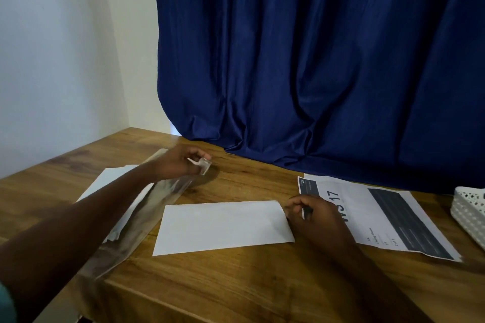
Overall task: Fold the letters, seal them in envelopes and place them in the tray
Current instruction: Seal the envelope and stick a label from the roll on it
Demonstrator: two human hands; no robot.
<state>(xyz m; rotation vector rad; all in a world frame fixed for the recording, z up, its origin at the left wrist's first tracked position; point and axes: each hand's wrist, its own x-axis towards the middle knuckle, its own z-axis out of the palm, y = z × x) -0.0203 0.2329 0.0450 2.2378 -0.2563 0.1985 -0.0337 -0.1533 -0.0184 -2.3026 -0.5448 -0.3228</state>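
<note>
A white envelope (223, 227) lies flat on the wooden table (236, 286) in front of me. My right hand (312, 215) rests with curled fingers at the envelope's right end and touches its edge. My left hand (181, 161) is stretched out beyond the envelope and pinches a small crumpled clear strip (204, 165). Printed letter sheets (378, 215) lie to the right, partly under my right hand. A white perforated tray (469, 211) shows at the right edge, cut off by the frame.
A clear plastic sleeve (147, 212) and more white envelopes (110, 181) lie on the left under my left forearm. A dark blue curtain (315, 60) hangs behind the table and drapes onto its far edge. A white wall corner stands at the left.
</note>
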